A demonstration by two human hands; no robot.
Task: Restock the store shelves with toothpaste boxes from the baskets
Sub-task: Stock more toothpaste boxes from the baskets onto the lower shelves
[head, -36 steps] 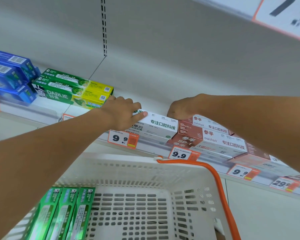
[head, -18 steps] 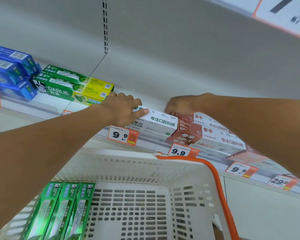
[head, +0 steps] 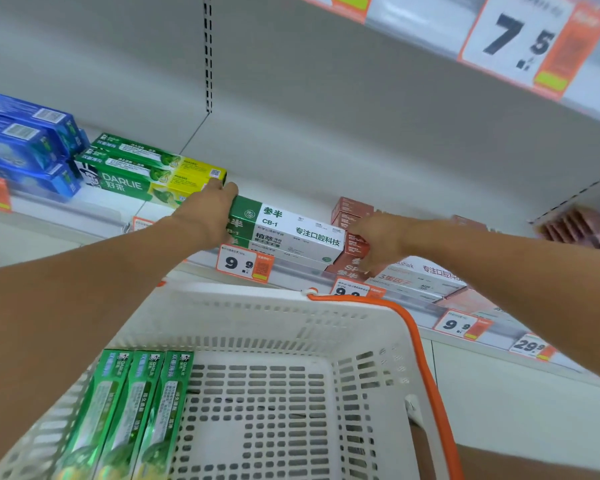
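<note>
The box [head: 284, 233] at the shelf's front edge is green and white with green lettering. Beside it lie rust-red boxes [head: 352, 211], green-and-yellow boxes [head: 153, 171] and blue boxes [head: 21, 140]. The basket [head: 257, 320] is white with an orange handle [head: 426, 362], holding shiny green boxes [head: 129, 410].

3 boxes [head: 125, 414] in basket [head: 368, 327]

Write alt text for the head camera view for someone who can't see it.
Two bare hands square up a green-and-white toothpaste box on a store shelf: the left hand grips its left end, the right hand sits at its right end by reddish boxes. Below, a white basket holds three green boxes.
</note>
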